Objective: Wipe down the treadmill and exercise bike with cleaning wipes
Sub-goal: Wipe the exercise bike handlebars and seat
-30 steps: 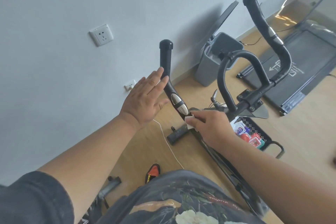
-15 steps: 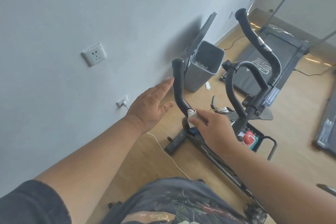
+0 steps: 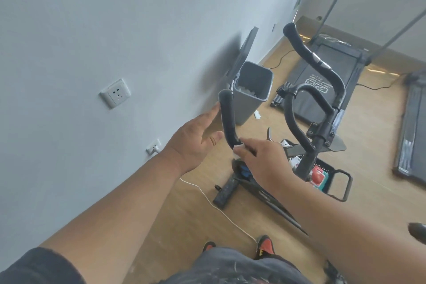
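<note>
Head camera looked down at our two bare arms in front of the exercise bike (image 3: 322,136). We saw first the grey bin (image 3: 250,97) standing against the wall (image 3: 92,30), with its lid (image 3: 244,50) raised; some white crumpled pieces lay inside at the bottom. Near the bike's front, a black basket (image 3: 338,182) with a perforated wall and a loop handle held colourful packets, red and green; what they were we could not tell.

Our left hand (image 3: 196,143) was flat, with straight fingers spread a little, just beside the left handlebar (image 3: 227,120) and holding nothing. Our right hand (image 3: 260,159) pinched a small white wipe (image 3: 238,148) against the lower bend of this handlebar; only a corner of the wipe showed under the fingers.

The handlebars were curved tubes covered with black foam of matte look. The right handlebar (image 3: 306,53) had a short shiny metal band.

The floor (image 3: 184,226) was light wood boards. A thin white cable (image 3: 216,207) ran over it from a low plug on the wall, and a white socket (image 3: 115,93) was higher on the pale, smooth wall. The treadmill (image 3: 327,80) lay behind the bike, with a dark belt and thin grey side rails. Orange and black shoes (image 3: 265,246) showed at the bottom.
</note>
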